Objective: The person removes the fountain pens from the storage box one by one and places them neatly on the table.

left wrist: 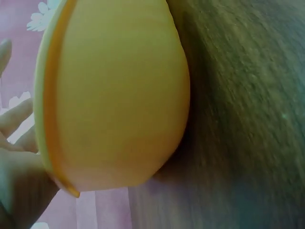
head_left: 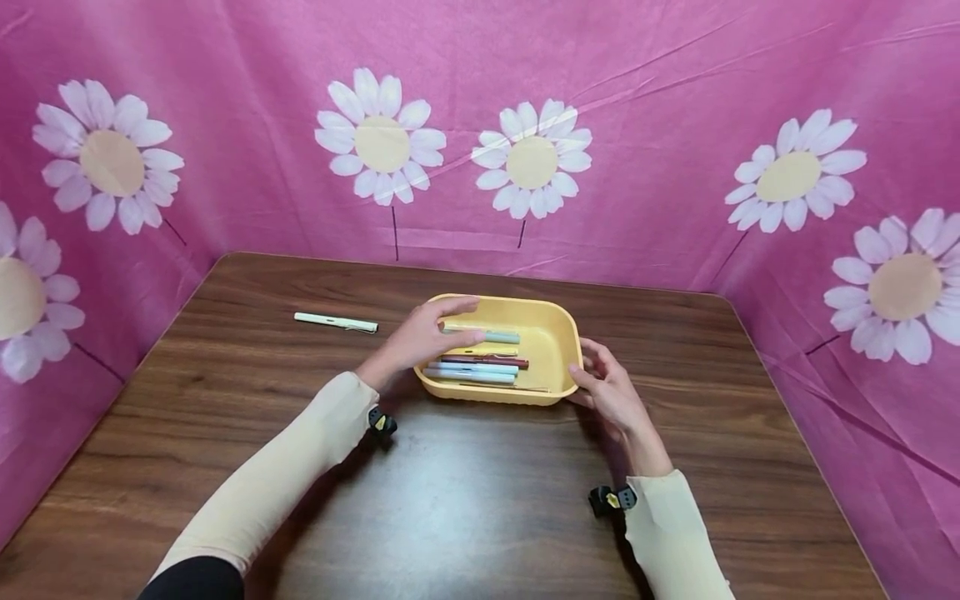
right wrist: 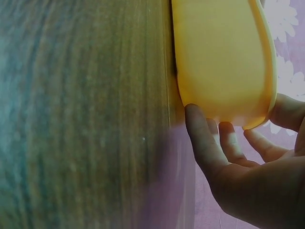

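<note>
Head view: we see the left hand (head_left: 433,335), relaxed, holding nothing, over its end of the yellow tray (head_left: 551,350), pens (head_left: 487,363) near its thumb; the right hand (head_left: 613,396) pinches the opposite end. Left wrist: we find the tray wall beside spread fingers (left wrist: 17,117). Right wrist: fingertips (right wrist: 193,113) meet the wall; we advise an even pinch, lest the tray slide.

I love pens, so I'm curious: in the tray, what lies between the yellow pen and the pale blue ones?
A dark red pen; the head view shows it.
</note>
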{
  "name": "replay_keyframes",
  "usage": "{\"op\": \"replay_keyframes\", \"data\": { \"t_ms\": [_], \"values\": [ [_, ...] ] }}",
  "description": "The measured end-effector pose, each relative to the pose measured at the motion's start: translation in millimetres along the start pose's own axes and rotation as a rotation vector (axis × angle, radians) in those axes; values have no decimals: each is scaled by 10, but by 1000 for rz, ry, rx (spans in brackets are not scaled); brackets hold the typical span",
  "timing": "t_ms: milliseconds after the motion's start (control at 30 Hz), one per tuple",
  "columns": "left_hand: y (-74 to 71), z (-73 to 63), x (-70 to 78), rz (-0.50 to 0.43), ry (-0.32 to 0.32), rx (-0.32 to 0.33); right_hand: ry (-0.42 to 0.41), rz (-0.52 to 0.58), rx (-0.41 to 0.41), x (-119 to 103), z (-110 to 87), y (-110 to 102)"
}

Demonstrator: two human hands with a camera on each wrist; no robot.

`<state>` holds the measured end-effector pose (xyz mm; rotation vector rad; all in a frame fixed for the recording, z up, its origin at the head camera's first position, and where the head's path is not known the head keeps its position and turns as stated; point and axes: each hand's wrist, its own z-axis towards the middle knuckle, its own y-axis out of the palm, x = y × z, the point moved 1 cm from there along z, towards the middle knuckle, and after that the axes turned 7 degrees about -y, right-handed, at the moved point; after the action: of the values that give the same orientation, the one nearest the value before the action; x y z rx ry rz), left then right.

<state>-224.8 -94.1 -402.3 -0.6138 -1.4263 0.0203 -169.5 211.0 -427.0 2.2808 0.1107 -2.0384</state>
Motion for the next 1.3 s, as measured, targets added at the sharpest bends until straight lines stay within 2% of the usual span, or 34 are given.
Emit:
{"op": "replay_keyframes", "data": {
  "t_ms": [200,300,400,500,700,800,933,1033,1133,1300],
  "values": [
    [31,103,3,10,-75,39,-1,4,11,2,-3,0],
    [75,175,12,52,-105,18,-2,6,16,3,-6,1],
    [154,243,9,122,-135,-26,-4,1,30,4,-9,-6],
    [230,287,17,219,-154,-36,-4,0,46,6,-12,-17],
    [302,306,24,431,-184,39,-1,7,50,18,-15,-7],
    [331,297,22,549,-201,50,-4,13,47,27,-12,2],
    [359,285,10,614,-240,54,-10,16,38,37,-5,10],
    [374,289,-6,649,-238,48,-8,18,36,41,-5,11],
    [388,297,-14,681,-210,33,-4,14,40,43,-8,4],
    [393,310,-8,686,-183,24,-2,-6,36,38,-5,-5]
  ]
}}
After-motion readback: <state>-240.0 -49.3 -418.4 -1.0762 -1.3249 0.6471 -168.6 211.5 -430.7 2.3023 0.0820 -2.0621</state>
